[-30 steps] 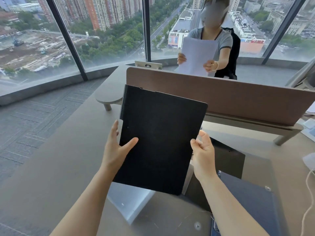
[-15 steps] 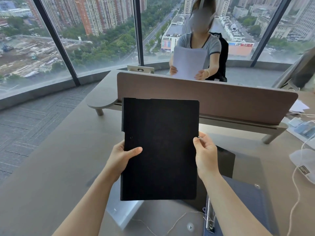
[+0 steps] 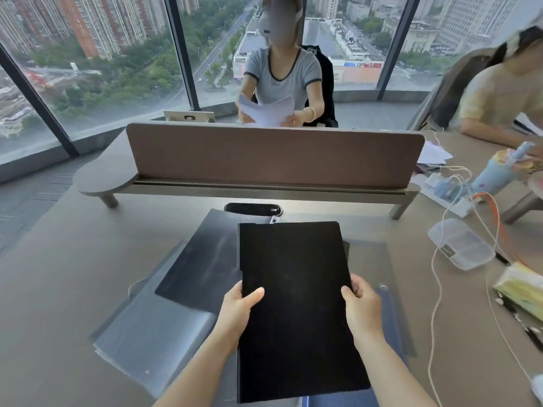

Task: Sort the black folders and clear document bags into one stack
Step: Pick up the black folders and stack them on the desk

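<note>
A black folder (image 3: 293,289) is held low over the desk, its long side pointing away from me. My left hand (image 3: 239,306) grips its left edge and my right hand (image 3: 360,302) grips its right edge. Under and left of it lies a second black folder (image 3: 202,259) flat on the desk. Clear document bags (image 3: 155,339) lie beneath that one at the near left. Another clear bag (image 3: 370,259) with a snap button shows at the right, over a blue folder (image 3: 390,318) partly hidden by my right arm.
A brown desk divider (image 3: 273,154) stands across the desk beyond the folders. A person behind it holds papers; another sits at the far right. To the right lie a clear plastic box (image 3: 461,245), white cables (image 3: 435,304), a power strip (image 3: 440,189) and a tissue pack (image 3: 523,289).
The black folder has been lowered from upright in front of me to nearly flat over the desk. My view has tilted down, so more of the desk and the second folder show.
</note>
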A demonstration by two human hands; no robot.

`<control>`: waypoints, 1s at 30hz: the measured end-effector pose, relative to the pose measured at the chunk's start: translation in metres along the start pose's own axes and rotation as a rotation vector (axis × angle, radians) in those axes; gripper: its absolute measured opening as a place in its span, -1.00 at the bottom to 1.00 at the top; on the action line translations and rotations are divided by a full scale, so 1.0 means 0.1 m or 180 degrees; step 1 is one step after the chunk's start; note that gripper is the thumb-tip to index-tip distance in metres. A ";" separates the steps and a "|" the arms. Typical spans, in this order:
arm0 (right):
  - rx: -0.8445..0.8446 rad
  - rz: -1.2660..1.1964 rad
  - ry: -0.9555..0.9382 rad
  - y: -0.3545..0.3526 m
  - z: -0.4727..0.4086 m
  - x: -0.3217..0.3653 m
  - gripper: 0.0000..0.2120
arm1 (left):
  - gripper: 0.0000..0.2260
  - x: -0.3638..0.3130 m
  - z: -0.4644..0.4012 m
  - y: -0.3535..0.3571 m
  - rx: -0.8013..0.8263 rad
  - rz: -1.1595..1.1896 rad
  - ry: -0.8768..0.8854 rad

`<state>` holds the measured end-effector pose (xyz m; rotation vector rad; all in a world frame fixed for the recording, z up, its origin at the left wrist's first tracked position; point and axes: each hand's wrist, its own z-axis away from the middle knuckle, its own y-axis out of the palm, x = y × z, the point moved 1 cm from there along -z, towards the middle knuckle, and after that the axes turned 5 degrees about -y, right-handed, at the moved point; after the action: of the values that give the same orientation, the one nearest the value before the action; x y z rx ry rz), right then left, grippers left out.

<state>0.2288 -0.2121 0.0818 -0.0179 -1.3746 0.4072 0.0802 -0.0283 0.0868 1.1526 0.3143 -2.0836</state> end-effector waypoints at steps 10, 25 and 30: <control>-0.0321 0.0420 0.0699 -0.85 -0.05 -0.93 -0.74 | -0.67 0.76 -0.14 0.76 -0.0047 -0.0944 -0.0218; -0.0249 0.1586 0.0937 -1.16 -0.08 -1.32 -0.74 | -0.55 1.21 -0.30 1.13 -0.0410 -0.2694 -0.0176; -0.0346 0.1949 0.0975 -1.13 -0.11 -1.29 -0.67 | -0.59 1.24 -0.32 1.16 -0.0603 -0.2742 -0.0109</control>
<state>0.2525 -0.3518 -0.0148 -0.5795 -1.0649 0.8028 0.1387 -0.1529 -0.0171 0.9453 1.1234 -2.7030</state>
